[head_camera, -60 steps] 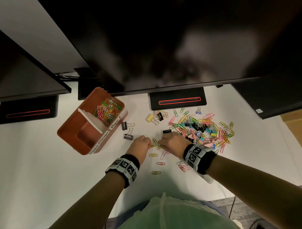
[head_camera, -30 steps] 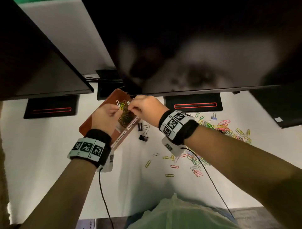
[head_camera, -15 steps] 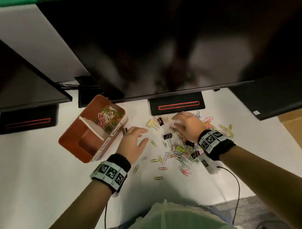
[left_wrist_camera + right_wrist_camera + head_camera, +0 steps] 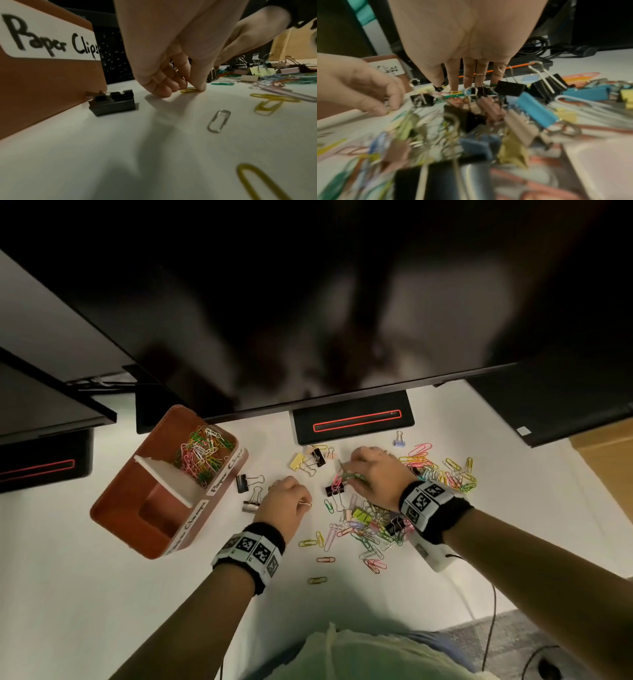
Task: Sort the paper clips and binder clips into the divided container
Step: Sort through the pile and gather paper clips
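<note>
The orange divided container (image 4: 113, 508) stands at the left. Its far compartment, labelled "Paper Clips", holds several coloured paper clips (image 4: 202, 455); the near compartment looks bare. My left hand (image 4: 303, 503) has its fingers curled down and pinches a yellow paper clip (image 4: 188, 90) against the white table. My right hand (image 4: 349, 474) reaches into the mixed pile of paper clips and binder clips (image 4: 373, 525). Its straight fingers (image 4: 468, 75) touch green and pink paper clips (image 4: 346, 478) beside a black binder clip (image 4: 332, 490).
Two binder clips (image 4: 248, 484) lie beside the container's right wall, one black one (image 4: 112, 102) right against it. More clips spread to the right (image 4: 445, 470). Loose paper clips (image 4: 325, 559) lie nearer me. Monitor stands (image 4: 352, 422) and dark screens overhang the back.
Both hands came back from over the container to the table. In the last half second the left hand curled onto a yellow paper clip, and the right hand shifted left across the pile.
</note>
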A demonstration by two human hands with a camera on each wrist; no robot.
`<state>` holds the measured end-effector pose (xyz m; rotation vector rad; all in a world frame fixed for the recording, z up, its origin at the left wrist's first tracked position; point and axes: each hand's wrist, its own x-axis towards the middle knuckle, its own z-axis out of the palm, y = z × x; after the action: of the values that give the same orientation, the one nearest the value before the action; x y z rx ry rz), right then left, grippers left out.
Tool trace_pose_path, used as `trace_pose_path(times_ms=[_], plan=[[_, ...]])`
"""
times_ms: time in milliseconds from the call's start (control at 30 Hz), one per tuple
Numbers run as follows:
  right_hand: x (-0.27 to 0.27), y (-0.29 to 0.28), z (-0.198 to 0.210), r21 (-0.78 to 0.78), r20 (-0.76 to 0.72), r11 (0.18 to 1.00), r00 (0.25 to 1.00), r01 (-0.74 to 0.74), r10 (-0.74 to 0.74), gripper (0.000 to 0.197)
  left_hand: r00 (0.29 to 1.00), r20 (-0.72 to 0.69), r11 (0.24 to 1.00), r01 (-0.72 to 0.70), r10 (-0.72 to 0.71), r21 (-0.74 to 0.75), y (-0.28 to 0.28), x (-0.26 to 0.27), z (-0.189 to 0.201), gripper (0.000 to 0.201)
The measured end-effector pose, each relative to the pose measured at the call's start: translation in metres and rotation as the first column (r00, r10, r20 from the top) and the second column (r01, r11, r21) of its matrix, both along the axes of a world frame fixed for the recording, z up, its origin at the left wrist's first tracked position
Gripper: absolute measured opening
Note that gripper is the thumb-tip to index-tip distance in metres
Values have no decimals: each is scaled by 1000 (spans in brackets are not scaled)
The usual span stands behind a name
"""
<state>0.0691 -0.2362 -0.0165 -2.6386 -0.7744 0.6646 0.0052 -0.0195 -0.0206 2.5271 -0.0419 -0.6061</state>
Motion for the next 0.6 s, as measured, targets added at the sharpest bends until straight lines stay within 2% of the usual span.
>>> trace_pose_path(times_ms=[67, 233, 333, 600], plan=[[-6, 2, 0, 45, -32, 997, 997, -65, 66, 33, 1000, 0, 1000, 22, -22, 6, 2, 2, -2, 10], [14, 20, 6, 102, 38, 995, 999, 0, -4, 37, 1000, -17, 1000, 7, -7, 11, 3, 1, -6, 7], [28, 32, 8, 72, 18, 997, 1000, 13, -14, 40, 1000, -26, 1000, -7, 7, 6, 3, -3, -7, 10], [30, 49, 2, -63, -5, 995, 997, -82, 81, 42, 998, 18, 998, -60, 60, -13, 7, -9, -9, 7]])
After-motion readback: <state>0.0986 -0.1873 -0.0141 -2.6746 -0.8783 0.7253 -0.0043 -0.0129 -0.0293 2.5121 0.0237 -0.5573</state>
